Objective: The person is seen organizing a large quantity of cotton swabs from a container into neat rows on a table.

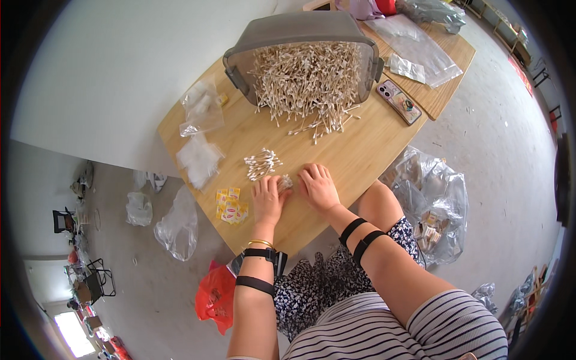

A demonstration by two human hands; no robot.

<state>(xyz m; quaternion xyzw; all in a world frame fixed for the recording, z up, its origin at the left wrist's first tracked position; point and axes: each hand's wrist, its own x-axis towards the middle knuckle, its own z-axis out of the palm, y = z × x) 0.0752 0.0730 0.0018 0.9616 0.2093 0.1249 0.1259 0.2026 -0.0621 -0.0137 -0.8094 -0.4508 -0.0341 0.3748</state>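
Note:
My left hand [268,198] and my right hand [318,186] rest side by side near the front edge of a wooden table [360,150]. Between them lies a small clear bag [285,182] with cotton swabs in it; fingers of both hands touch it. Just beyond my left hand is a small loose bunch of cotton swabs [261,163]. Further back a grey plastic bin [300,36] lies tipped on its side, and a big heap of cotton swabs [309,81] spills out of it onto the table.
Small yellow packets [231,205] lie left of my left hand. Clear plastic bags [200,157] sit at the table's left edge, a phone [398,101] to the right of the bin. Large plastic bags [435,204] and a red bag [215,297] lie on the floor.

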